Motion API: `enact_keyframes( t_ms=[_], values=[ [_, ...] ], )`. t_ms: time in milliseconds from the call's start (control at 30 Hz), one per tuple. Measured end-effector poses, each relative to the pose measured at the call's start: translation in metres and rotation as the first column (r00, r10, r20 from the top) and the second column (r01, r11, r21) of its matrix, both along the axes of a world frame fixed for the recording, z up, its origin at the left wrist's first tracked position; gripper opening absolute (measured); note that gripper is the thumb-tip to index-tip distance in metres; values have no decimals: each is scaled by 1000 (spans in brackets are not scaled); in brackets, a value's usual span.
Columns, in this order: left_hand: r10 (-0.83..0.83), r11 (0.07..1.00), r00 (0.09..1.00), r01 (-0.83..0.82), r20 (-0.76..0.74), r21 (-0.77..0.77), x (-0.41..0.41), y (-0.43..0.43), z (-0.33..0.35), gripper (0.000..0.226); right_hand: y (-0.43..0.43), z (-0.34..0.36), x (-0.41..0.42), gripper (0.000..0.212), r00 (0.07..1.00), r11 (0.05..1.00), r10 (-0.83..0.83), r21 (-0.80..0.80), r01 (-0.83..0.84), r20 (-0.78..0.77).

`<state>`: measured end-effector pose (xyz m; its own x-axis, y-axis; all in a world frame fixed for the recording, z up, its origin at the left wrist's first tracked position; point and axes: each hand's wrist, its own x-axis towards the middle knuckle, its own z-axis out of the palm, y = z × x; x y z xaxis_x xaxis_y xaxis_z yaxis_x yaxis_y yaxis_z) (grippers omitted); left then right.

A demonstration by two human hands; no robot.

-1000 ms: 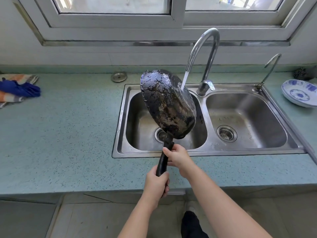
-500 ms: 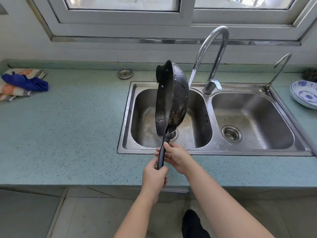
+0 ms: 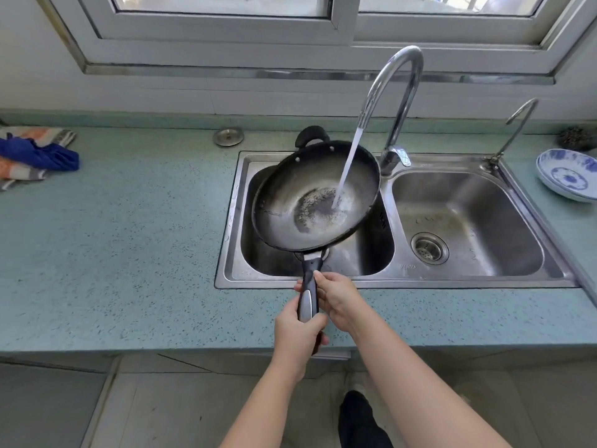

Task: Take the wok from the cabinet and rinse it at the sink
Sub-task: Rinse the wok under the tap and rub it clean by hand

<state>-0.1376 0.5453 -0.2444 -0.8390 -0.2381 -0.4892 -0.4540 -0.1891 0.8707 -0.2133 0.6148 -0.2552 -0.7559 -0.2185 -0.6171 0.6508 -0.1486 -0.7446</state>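
A dark, worn wok (image 3: 300, 202) hangs over the left basin of the steel double sink (image 3: 387, 282), its inside facing up and tilted slightly toward me. Water streams from the tall curved faucet (image 3: 397, 92) into the wok's bowl. Its long black and silver handle (image 3: 308, 292) points at me. My left hand (image 3: 297, 334) grips the handle's near end. My right hand (image 3: 339, 299) holds the handle just above it, closer to the wok. A small loop handle shows at the wok's far rim.
The teal speckled counter (image 3: 129, 237) surrounds the sink. A blue cloth on a striped towel (image 3: 35, 155) lies far left. A sink plug (image 3: 228, 136) sits behind the left basin. A blue and white bowl (image 3: 568, 177) stands far right beside a small second tap (image 3: 513, 130).
The wok has turned from bottom-up, through edge-on, to inside-up under the stream. Both hands kept hold of the handle while twisting it.
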Motion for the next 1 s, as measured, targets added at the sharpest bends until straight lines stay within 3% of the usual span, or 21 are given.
enact_keyframes(
  t_ms=[367, 600, 733, 1000],
  values=[
    [-111, 987, 993, 114, 30, -117, 4, 2, -18, 19, 3, -12, 7, 14, 999, 991, 28, 135, -22, -40],
    [-114, 960, 993, 120, 37, -254, 10, 7, -27, 14, 6, -24, 13, 23, 998, 964, -3, 266, 21, -70],
    [-138, 931, 988, 155, 75, -330, 11, 6, -29, 43, 7, -24, 14, 23, 996, 960, -10, 277, 34, -90],
    [-161, 885, 985, 175, 69, -431, 6, 3, -19, 46, 19, -20, 19, 21, 991, 955, 10, 294, 30, -134]
  ],
)
